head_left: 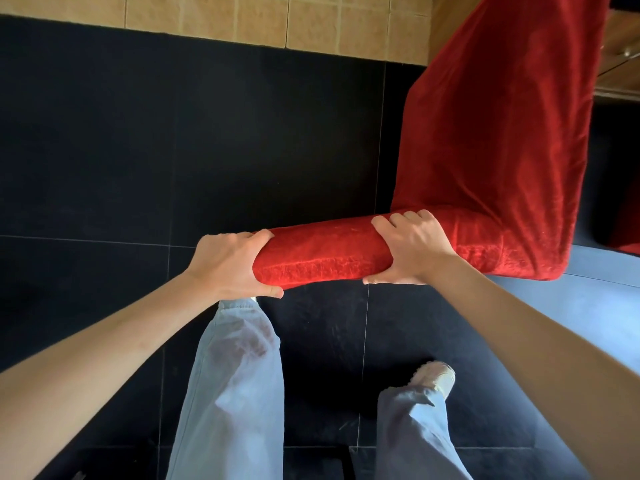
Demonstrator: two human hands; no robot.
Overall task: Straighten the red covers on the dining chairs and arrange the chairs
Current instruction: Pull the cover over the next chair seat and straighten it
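The person's legs in pale blue jeans fill the near foreground, standing on the dark tiled floor, with one light shoe near right. Beyond them stands the dining chair, wholly wrapped in its red cover: the seat runs far and right, and the top edge of the backrest lies crosswise just past the knees. A band of tan tiles crosses the far side, and a wooden cabinet sits at far right.

The left hand grips the left end of the backrest top, thumb under and fingers curled over. The right hand holds the same edge nearer its middle, fingers wrapped over the cloth.

This looks like the moving step. To do it well, I would keep both grips firm on the frame beneath the fabric, not on the cloth alone, so the cover does not slide, and lift slightly rather than drag.
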